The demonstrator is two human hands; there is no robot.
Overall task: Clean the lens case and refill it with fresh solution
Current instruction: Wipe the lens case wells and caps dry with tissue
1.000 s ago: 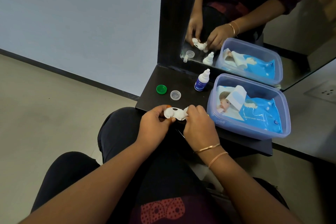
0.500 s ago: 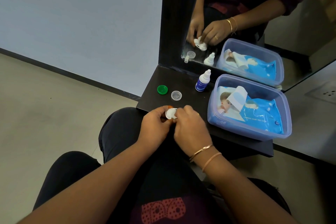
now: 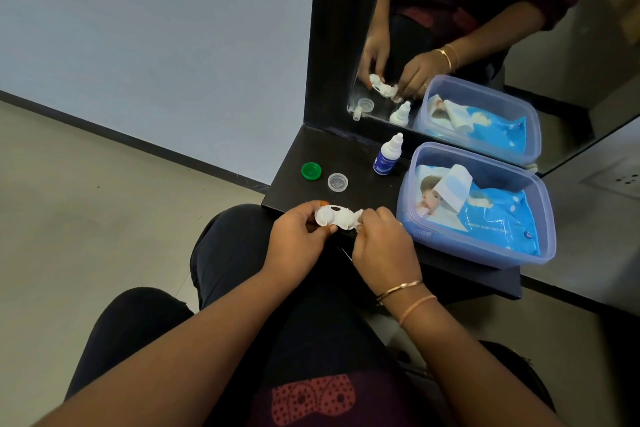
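head | left hand (image 3: 298,239) and right hand (image 3: 382,248) each grip lens case (image 3: 334,217) | over shelf (image 3: 349,156) front edge

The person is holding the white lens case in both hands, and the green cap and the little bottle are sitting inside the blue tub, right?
Not quite. In the head view, the green cap and the little bottle stand on the dark shelf, outside the blue tub, which holds a wipes pack. The left hand and right hand do hold the white lens case.

We count one lens case (image 3: 337,217), one green cap (image 3: 311,170), one clear cap (image 3: 337,182), one solution bottle (image 3: 387,157), one wipes tub (image 3: 479,255), two bangles (image 3: 405,291).
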